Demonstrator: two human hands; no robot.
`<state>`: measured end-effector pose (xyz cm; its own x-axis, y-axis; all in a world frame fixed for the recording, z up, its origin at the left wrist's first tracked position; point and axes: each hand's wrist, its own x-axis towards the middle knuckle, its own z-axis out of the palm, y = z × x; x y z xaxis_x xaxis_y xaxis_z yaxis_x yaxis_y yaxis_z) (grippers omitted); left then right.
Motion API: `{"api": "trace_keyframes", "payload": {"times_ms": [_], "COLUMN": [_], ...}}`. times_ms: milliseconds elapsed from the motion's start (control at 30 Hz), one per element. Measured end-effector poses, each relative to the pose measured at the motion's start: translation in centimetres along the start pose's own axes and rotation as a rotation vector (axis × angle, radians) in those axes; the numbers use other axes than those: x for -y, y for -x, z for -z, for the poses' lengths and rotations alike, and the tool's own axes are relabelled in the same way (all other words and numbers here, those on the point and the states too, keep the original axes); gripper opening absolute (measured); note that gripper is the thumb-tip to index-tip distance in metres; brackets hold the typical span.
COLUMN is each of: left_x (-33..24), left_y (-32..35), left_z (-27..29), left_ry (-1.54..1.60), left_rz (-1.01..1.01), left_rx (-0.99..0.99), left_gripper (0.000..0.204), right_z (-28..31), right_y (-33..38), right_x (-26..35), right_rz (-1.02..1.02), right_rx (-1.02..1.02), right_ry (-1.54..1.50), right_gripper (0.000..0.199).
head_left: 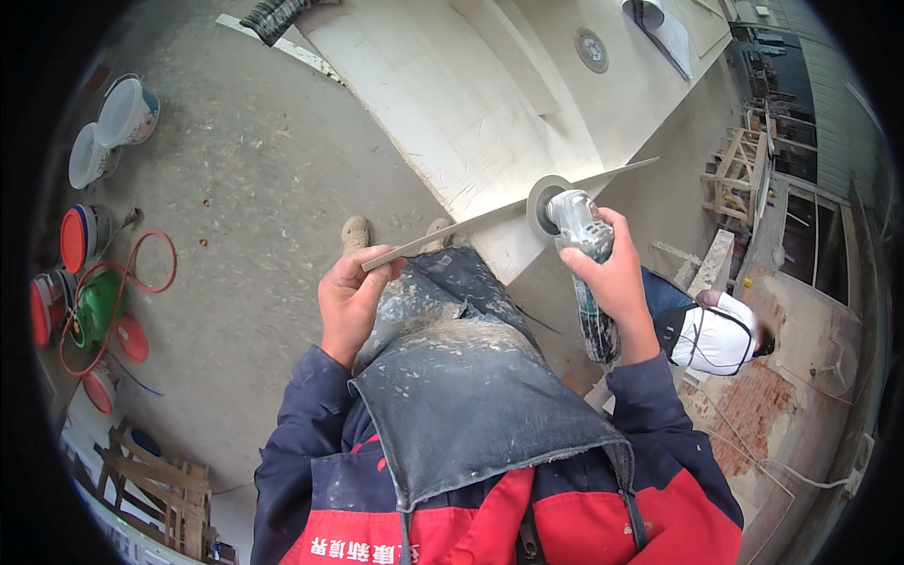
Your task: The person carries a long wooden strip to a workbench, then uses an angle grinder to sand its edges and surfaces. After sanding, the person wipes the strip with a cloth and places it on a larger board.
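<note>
My left hand [354, 299] pinches the near end of a long, thin, pale strip [461, 226] between thumb and fingers. The strip slants up to the right over the corner of a large off-white board [424, 104]. In my right hand [617, 282] is an angle grinder [582, 226], its grey body smeared with dust and its handle pointing down. Its round disc [543, 209] is at the strip's edge; whether they touch I cannot tell. Below my hands hangs a stained dark apron [480, 395].
A loose grinding disc [591, 50] lies on the far surface. White and red buckets [127, 111], a green container [101, 303] and a red hose [171, 259] stand left. Wooden pallets [160, 485] are at lower left. Another person [720, 334] is at right, near wooden frames [739, 174].
</note>
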<state>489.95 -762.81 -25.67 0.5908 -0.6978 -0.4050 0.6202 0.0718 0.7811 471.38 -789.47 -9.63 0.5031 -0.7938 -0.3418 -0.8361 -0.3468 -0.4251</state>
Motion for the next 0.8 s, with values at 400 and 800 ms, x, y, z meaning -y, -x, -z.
{"api": "trace_keyframes", "payload": {"times_ms": [400, 800], "left_x": [-9.4, -10.2], "left_y": [-4.0, -3.9], "left_z": [-0.3, -1.1], "left_ry": [-1.156, -1.372], "left_rz": [0.040, -0.010], "left_rx": [0.358, 0.501], "left_gripper": [0.019, 0.018], "right_z": [-2.6, -4.7], "right_y": [4.4, 3.6], "right_x": [5.0, 5.4], "right_rz": [0.156, 0.211], "right_rx": [0.145, 0.273], "right_ry": [0.011, -0.004], "right_gripper": [0.081, 0.078]}}
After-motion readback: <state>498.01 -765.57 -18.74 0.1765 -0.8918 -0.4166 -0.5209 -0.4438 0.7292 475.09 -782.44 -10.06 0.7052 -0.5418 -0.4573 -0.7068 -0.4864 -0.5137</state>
